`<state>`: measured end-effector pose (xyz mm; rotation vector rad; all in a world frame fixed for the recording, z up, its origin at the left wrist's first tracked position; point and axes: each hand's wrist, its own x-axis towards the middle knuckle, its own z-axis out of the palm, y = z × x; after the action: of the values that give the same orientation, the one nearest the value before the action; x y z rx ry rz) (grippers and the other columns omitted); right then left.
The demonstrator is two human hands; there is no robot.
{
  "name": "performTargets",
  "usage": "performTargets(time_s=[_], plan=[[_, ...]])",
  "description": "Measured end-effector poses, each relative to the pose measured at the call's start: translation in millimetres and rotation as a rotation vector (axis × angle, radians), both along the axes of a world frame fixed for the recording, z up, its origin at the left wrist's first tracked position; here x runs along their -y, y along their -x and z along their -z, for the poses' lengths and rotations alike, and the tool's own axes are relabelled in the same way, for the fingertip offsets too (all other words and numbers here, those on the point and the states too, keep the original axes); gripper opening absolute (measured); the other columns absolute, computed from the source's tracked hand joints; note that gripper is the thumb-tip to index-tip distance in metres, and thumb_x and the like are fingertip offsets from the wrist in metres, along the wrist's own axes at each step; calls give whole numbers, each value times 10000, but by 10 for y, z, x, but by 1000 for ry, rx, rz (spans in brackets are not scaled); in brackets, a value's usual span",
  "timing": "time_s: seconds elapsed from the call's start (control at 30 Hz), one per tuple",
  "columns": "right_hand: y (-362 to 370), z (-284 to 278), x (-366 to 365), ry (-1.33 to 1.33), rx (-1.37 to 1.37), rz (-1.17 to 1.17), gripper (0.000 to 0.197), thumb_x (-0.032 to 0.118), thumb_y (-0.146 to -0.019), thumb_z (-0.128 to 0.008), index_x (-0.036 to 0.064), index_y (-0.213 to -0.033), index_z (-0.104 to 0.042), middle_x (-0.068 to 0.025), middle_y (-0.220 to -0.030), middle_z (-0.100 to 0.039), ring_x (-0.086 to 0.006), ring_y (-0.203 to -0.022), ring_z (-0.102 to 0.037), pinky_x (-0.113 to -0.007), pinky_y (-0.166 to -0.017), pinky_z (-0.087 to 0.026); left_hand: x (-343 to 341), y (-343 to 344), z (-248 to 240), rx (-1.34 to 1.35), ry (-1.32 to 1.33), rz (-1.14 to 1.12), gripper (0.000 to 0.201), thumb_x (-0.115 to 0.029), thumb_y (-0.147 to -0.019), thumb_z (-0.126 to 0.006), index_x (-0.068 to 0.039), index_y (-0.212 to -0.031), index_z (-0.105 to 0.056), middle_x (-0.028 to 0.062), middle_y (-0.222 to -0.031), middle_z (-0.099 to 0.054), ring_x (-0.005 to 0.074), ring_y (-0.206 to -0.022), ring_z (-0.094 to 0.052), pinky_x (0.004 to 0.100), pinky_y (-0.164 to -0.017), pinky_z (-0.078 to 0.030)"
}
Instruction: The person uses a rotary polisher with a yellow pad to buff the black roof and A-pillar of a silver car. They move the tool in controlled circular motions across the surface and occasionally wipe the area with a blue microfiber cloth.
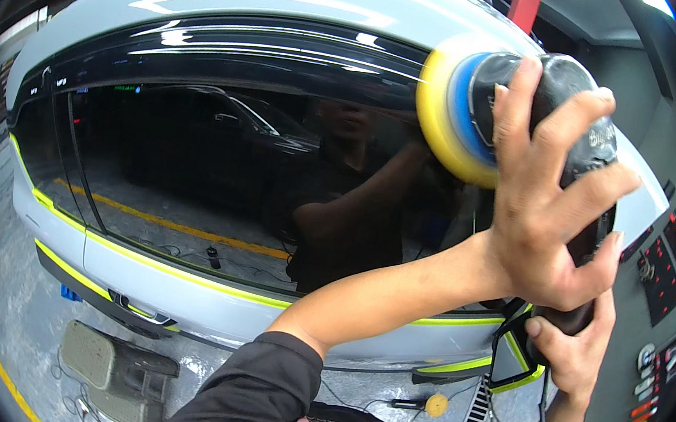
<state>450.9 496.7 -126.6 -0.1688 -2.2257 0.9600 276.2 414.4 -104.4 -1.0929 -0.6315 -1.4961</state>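
Head view: black polisher (pixel 562 78) with yellow pad (pixel 435 131) occupied upper right, before car (pixel 198 291); left hand (pixel 549 204) spread fingers across polisher, right hand (pixel 579 348) gripped handle (pixel 572 320).

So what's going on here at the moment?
A person is working a polisher at the upper edge of a car's dark side window. The left hand grips its head with fingers spread; the right hand holds the handle end. The yellow pad is up by the dark trim, though contact is hard to tell. Bright yellow-green tape runs beneath the window.
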Motion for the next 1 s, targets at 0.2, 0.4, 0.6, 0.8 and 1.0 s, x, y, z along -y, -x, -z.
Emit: performTargets(time_s=[0.2, 0.4, 0.6, 0.8, 1.0], plan=[[109, 372, 201, 240, -129, -119, 969, 167, -677, -889, -68, -1487, -413, -126, -1275, -607, -197, -1152, -594, -336, -1031, -456, 47, 51, 130, -7, 48, 39, 531, -180, -698, -700, -85, -1218, -657, 301, -1486, -370, 554, -1410, -283, 643, -1181, -186], [142, 730, 156, 202, -205, -47, 1000, 100, -675, -887, -61, -1518, -372, -150, -1403, -515, -225, -1280, -521, -340, -1090, -407, -103, -469, 766, 465, 247, 316, 985, -207, -762, -824, 3, -1525, -236, 254, -1545, -206, 415, -1401, -295, 519, -1126, -333], [200, 1048, 202, 274, -156, -312, 1065, 127, -710, -891, -46, -1557, -269, -184, -1428, -491, -266, -1304, -525, -391, -1098, -428, 129, -595, 898, 606, 235, 652, 1146, -146, -733, -861, 1, -1571, -94, 198, -1499, -225, 308, -1318, -415, 438, -1049, -460], [567, 914, 668, -26, -182, -542, 1074, 133, -736, -829, -15, -1599, -207, -273, -1359, -510, -427, -1220, -579, -445, -1018, -487, 978, -408, 851, 679, 98, 437, 1169, -209, -697, -901, 1, -1575, -159, 177, -1480, -370, 299, -1343, -455, 455, -1135, -411], [959, 897, 1002, 190, 53, -893, 1173, 147, -713, -851, 23, -1634, -136, -241, -1521, -445, -356, -1406, -473, -399, -1146, -375, 1595, -58, 1045, 656, 53, 143, 946, -356, -738, -796, -4, -1468, -308, 242, -1194, -609, 360, -901, -721, 439, -823, -629]])
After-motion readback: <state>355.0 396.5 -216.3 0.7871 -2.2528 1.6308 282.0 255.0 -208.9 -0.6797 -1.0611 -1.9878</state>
